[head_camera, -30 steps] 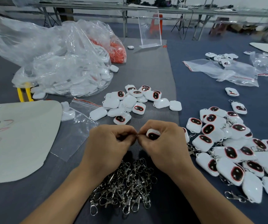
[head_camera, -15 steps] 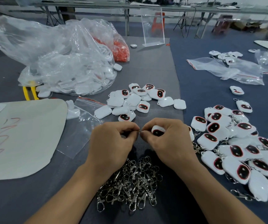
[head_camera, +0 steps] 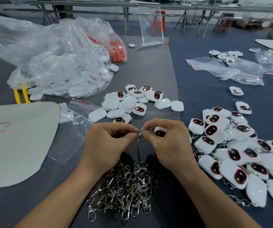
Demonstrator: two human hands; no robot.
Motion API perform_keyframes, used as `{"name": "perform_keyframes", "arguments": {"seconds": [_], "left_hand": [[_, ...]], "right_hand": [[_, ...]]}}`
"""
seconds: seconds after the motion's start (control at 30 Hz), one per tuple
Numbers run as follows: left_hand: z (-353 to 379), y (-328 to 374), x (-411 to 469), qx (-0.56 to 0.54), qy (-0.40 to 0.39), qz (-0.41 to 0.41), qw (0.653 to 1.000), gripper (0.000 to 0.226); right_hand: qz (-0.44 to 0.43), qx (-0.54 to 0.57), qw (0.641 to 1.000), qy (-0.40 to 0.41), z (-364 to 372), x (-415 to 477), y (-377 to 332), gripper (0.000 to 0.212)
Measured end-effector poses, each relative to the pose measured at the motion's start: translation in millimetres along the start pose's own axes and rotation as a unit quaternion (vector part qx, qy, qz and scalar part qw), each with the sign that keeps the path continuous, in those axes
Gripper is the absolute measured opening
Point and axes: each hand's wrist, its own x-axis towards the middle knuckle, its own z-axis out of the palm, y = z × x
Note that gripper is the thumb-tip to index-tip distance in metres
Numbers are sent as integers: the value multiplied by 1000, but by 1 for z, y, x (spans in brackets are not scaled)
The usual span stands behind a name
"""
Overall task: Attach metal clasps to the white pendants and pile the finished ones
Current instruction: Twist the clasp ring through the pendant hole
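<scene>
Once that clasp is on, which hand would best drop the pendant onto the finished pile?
Probably the right hand: it holds the pendant, and the finished pile lies on its side. The left hand only pinches the clasp.

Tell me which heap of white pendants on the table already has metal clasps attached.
The right heap, beside the right hand: silver clasps show among its pendants. The middle heap shows none.

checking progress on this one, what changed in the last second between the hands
The fingertips have eased slightly apart, so the metal clasp pinched between the left hand and right hand now shows; earlier it barely showed. Nothing was let go: the right hand still holds the white pendant. The clasp heap and the finished pile lie as before.
</scene>
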Motion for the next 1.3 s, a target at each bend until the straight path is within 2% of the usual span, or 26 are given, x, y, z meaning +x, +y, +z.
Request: {"name": "perform_keyframes", "arguments": {"seconds": [0.17,0.5,0.7,0.9,1.1,1.2,1.27,1.3], "left_hand": [[2,0,0,-23,-37,-18,999,21],[1,10,-4,47,-57,1,997,12],[1,15,-6,65,-65,18,996,7],[4,13,-7,-11,-65,-36,997,20],[3,14,-3,-93,-79,-85,989,9],[2,15,-4,-28,-36,-45,998,9],[0,13,-4,91,27,15,995,6],[-2,12,-4,165,45,48,984,3]], "right_hand": [[-2,-5,1000,-10,1,1,3,20],[0,0,999,-46,-3,0,2,31],[-25,10,997,-68,-3,-1,2,24],[-66,13,996,-53,-1,-4,2,24],[-119,23,992,-42,-4,-5,-2,22],[-68,9,997,-34,-2,-1,0,14],[8,10,1000,-18,0,1,2,10],[42,19,999,-18,0,2,3,15]]}}
